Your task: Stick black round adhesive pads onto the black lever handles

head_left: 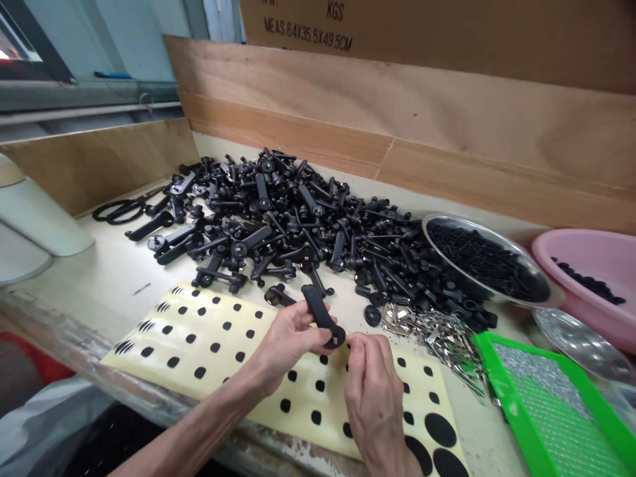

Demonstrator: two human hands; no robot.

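Note:
Between the thumb and fingers of my left hand (285, 338) is a black plastic lever part (318, 310), a flat arm with a round end turned toward me. My right hand (373, 384) is closed in a pinch just right of that round end; what its fingertips hold, if anything, is too small to make out. Under both hands lies a yellowish backing sheet (191, 358) with rows of small black stickers and several larger black discs at its right end. A loose black round cap (372, 315) lies just beyond my right hand.
A big heap of black lever parts (278, 212) covers the table behind. To the right are small metal clips (442, 334), a steel bowl (544, 291) of black pieces, a pink basin (551, 248) and a green tray (514, 417) of tiny silvery pieces. Black-handled scissors (119, 211) lie left.

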